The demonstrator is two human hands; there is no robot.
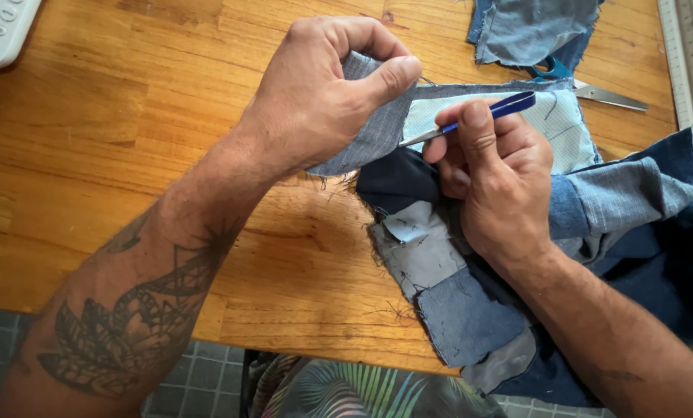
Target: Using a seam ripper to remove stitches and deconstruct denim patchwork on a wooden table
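A patchwork of denim and grey fabric pieces lies on the wooden table. My left hand pinches a grey folded edge of the patchwork between thumb and fingers and lifts it. My right hand grips a small blue-handled thread snip, whose metal tip points left at the lifted seam right beside my left thumb.
A loose blue fabric scrap lies at the back over a pair of scissors with teal handles. A metal ruler runs along the right edge. A white remote-like device sits at the far left corner. Tiled floor shows below.
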